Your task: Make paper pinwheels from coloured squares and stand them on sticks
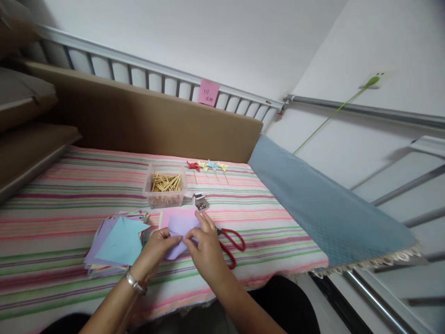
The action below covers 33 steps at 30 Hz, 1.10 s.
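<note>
My left hand [157, 250] and my right hand [205, 248] meet over a lilac paper sheet [179, 232] on the striped cloth. Both hands pinch the sheet's near edge, fingertips almost touching, and the paper bends up a little under them. A pink sheet [170, 214] lies beneath it. A watch band circles my left wrist. To the left lies a stack of coloured paper squares [116, 243] with a light blue one on top. Red-handled scissors [231, 246] lie just right of my right hand.
A clear plastic box of wooden sticks [165, 189] stands behind the paper, with a small metal object [200, 202] beside it. Several small paper pinwheels [207, 167] lie further back. A brown board [146, 120] and a white rail [156, 79] line the back. A blue cloth [323, 204] covers the right.
</note>
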Motion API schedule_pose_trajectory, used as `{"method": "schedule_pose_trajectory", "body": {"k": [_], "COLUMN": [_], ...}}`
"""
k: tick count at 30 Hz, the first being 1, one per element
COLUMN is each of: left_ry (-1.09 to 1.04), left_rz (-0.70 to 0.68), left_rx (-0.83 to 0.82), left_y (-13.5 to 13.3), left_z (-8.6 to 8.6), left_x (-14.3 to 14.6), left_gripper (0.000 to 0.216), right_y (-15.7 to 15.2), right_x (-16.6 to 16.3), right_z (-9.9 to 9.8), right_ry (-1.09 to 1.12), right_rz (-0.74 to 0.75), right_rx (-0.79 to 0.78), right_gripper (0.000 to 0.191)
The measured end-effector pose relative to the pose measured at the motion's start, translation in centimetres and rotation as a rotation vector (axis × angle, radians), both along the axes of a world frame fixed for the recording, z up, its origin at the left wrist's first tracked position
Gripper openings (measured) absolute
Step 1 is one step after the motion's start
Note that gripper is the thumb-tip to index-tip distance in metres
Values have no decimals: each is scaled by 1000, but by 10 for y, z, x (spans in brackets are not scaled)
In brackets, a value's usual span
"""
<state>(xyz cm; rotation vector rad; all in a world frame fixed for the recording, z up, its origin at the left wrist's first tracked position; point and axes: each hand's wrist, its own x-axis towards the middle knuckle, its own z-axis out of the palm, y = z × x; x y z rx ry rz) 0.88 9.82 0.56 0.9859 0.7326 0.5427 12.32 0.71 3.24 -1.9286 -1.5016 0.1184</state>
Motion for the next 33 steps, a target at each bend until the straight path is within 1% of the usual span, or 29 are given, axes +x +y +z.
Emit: {"method": "schedule_pose_trajectory", "body": {"k": [8,11,15,17,19,20,22,24,26,28,30,33], "left_ry": [-26,-18,22,48,66,72,86,98,107,121,140,152], "left_rz": [-54,-60,-53,-57,-81,-101,-150,-212,-269,-303,-305,-311], "left_rx": [-3,22,110,139,155,162,185,221,254,267,266,259], "left_y": [0,2,6,8,8,8,6,4,2,0,0,1], "left_z": [2,-3,-13,-16,-18,-18,-17,-15,-11,-8,-5,-6], "left_x": [-3,-1,2,2,1,1,0,0,-1,-1,-1,-1], "left_gripper": [23,25,26,25,24,22,18,14,13,13,13,13], "right_y": [1,1,2,2,3,4,5,6,9,11,13,14], "right_x": [0,-1,0,3,8,12,20,27,32,36,39,42], "right_z": [0,-1,-2,3,11,15,24,30,29,24,18,11], "right_ry": [29,29,31,29,42,70,172,310,460,616,760,879], "right_rz": [-37,-56,-63,-70,-49,-24,55,141,199,227,238,251], "right_rx": [-26,-44,-57,-37,-22,-36,-127,-268,-379,-414,-403,-409], "right_gripper": [4,4,5,19,41,50,60,66,67,66,64,66]}}
